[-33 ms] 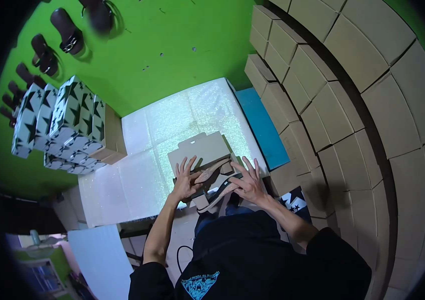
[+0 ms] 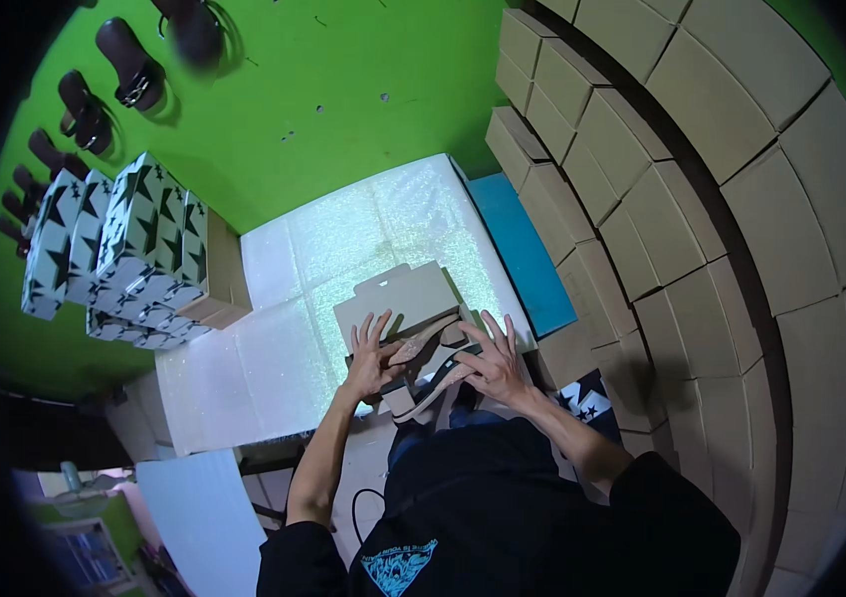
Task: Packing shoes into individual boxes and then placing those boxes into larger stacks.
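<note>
Two beige block-heeled sandals lie head to tail over a shoe box at the table's front edge. The far sandal has its heel to the right. Below it is the near sandal, tilted, with a dark insole and its block heel to the left. My left hand pinches the far sandal's left end between thumb and fingers, its other fingers spread. My right hand grips the near sandal's right end, and its fingertips reach the far sandal's heel. Behind them the box's raised cardboard lid leans back; its inside is mostly hidden.
Star-patterned boxes are stacked on the left of the glittery white table. Brown cartons form a wall to the right, beside a blue panel. Dark sandals hang on the green wall. A pale board stands lower left.
</note>
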Available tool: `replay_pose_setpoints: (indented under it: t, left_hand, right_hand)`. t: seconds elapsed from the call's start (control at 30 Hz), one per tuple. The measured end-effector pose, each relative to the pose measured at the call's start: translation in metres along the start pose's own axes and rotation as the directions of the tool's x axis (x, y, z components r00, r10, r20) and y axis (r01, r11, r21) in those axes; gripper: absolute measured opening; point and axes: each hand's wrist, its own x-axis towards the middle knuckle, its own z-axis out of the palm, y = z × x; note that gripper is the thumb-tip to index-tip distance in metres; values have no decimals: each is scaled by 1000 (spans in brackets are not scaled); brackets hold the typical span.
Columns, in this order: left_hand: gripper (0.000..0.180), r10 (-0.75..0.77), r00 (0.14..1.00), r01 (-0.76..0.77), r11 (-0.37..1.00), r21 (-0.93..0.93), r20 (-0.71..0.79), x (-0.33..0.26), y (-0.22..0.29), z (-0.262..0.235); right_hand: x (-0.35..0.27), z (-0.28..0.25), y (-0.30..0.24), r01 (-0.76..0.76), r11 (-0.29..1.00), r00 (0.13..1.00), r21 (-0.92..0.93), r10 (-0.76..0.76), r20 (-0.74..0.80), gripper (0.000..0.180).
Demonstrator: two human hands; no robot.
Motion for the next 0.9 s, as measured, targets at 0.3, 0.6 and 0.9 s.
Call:
replay_pose_setpoints:
  t: [0.3, 0.6, 0.9]
  left_hand:
    - [55, -3, 1000, 8, 965, 262, -21, 6, -26, 25]
    - [35, -124, 934, 154, 986, 63, -335, -12, -47, -21]
    - [90, -84, 996, 83, 988, 131, 0, -34, -9, -48]
  right_hand:
    - [13, 12, -8, -69, 997, 997, -29, 70, 25, 32]
    - [30, 21, -10, -68, 996, 994, -62, 73, 80, 31]
    - [58, 52, 5, -125, 992, 971, 7, 120, 205, 30]
